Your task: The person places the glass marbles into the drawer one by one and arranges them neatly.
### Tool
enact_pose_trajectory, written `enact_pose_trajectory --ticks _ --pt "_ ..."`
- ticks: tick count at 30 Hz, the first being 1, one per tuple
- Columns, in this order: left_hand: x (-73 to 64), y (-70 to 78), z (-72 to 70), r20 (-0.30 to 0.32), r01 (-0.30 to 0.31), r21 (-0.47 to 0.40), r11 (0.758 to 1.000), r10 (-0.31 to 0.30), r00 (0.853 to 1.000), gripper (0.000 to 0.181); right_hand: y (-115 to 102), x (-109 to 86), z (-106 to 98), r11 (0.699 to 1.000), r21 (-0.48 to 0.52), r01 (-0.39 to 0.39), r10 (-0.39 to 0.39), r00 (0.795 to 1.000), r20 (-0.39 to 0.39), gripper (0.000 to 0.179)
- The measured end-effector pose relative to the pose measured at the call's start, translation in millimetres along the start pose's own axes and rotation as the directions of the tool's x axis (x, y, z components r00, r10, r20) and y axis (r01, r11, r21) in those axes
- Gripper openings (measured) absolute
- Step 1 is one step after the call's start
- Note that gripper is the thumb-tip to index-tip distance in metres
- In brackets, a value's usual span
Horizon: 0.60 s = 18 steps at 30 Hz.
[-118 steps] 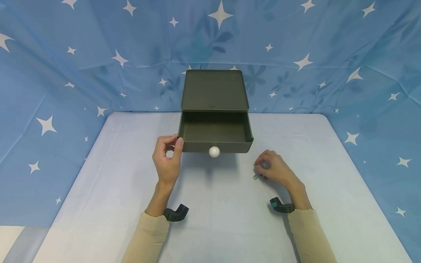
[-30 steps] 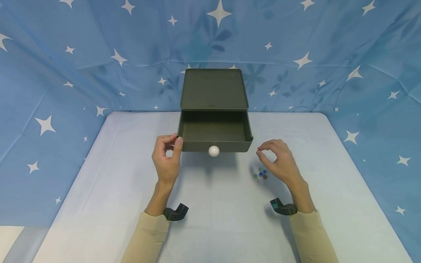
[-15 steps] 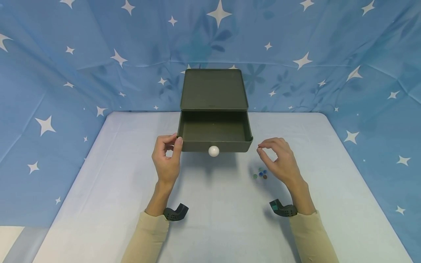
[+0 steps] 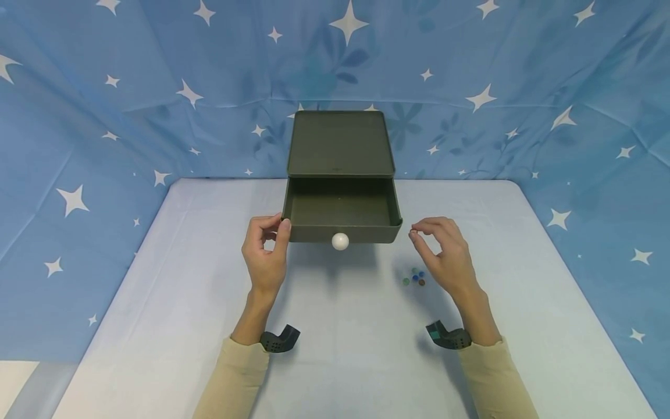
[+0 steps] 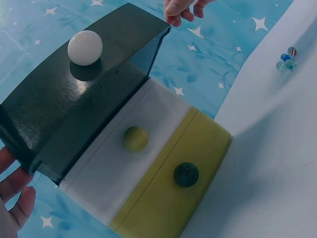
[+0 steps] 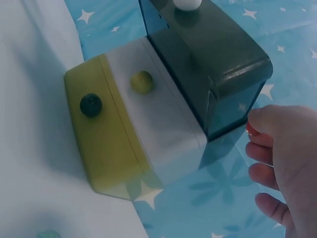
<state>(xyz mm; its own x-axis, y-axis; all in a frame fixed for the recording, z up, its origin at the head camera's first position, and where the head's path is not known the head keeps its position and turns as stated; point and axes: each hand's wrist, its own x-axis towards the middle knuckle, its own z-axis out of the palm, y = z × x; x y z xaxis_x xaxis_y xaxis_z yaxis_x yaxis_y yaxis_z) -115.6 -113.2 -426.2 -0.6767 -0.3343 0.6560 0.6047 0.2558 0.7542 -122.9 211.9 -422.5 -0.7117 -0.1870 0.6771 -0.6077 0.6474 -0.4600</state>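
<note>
My left hand [image 4: 265,259] holds the left front corner of a dark green drawer [image 4: 345,234], thumb at its front and fingers at its side. The drawer is pulled out and bears a white round knob [image 4: 340,241]. My right hand [image 4: 449,256] hovers just right of the drawer's front corner. Between its thumb and index finger it pinches a small red marble [image 6: 251,129], mostly covered by the fingers. Below that hand, several glass marbles, among them a green marble [image 4: 405,281], a blue marble [image 4: 415,277] and a brown marble [image 4: 421,283], lie grouped on the table.
The drawer belongs to a small cabinet whose lower parts show in the wrist views: a white drawer [image 5: 111,163] with a yellow knob [image 5: 135,139], and a yellow drawer [image 5: 173,208] with a dark green knob [image 5: 186,174]. A blue starry curtain [image 4: 209,70] hangs behind the white table [image 4: 335,349].
From down among the marbles, my right hand has risen and moved forward beside the drawer with the red marble, shifting only slightly in the last second. My left hand stays on the drawer.
</note>
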Motion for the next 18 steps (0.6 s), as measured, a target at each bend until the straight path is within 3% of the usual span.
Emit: enact_pose_trajectory --ticks 18 --pt "-0.5 -1.6 0.0 -0.001 -0.008 -0.035 0.999 0.008 1.000 0.016 -17 5.5 1 0.995 0.054 0.089 -0.084 0.992 -0.091 0.025"
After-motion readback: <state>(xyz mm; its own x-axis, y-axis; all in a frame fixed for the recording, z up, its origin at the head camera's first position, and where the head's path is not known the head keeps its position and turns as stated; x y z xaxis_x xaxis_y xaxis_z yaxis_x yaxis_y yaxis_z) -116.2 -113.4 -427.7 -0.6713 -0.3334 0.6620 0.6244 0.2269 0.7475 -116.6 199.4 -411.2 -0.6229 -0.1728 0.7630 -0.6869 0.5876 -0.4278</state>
